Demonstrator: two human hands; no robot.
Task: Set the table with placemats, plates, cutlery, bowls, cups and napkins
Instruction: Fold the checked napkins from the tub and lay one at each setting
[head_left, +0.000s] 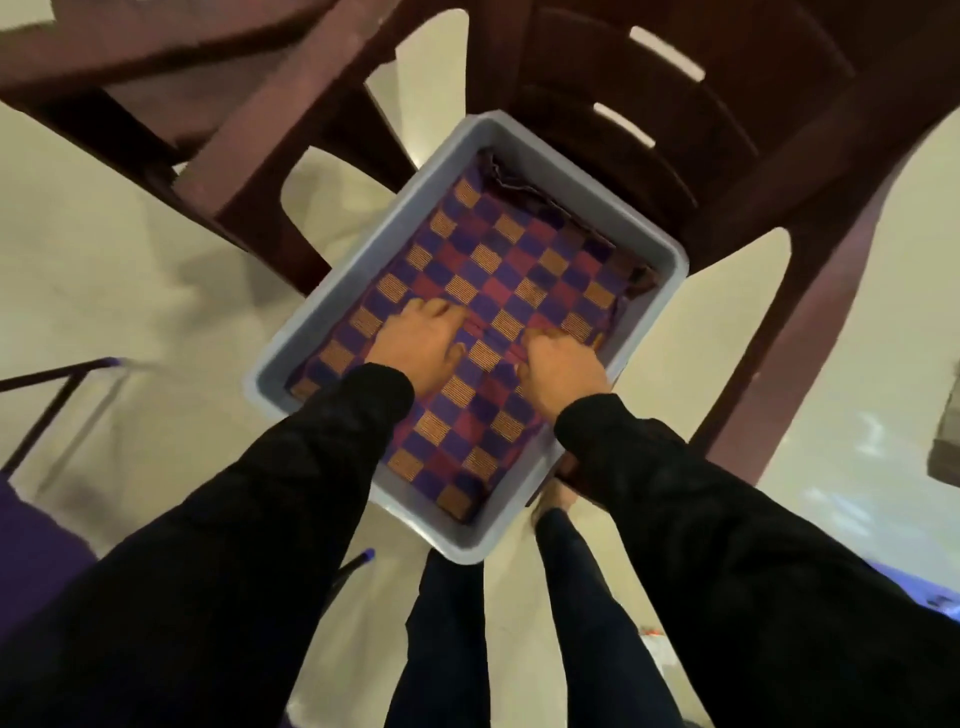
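A grey plastic tub (363, 260) sits on the seat of a dark red plastic chair, in the middle of the head view. Folded inside it lies a chequered placemat (519, 260) in purple, maroon and orange. My left hand (421, 340) lies on the cloth near the tub's left wall, its fingers bent down into the fabric. My right hand (563, 371) is beside it, fingers curled into the cloth. The fabric bunches into a small ridge between the two hands. Whatever lies beneath the cloth is hidden.
The dark red chair (675, 130) stands on a pale tiled floor, its backrest at the top right. A second dark red chair or table leg (249, 156) crosses the upper left. A thin metal frame with purple tips (78, 371) is at the left. My legs are below the tub.
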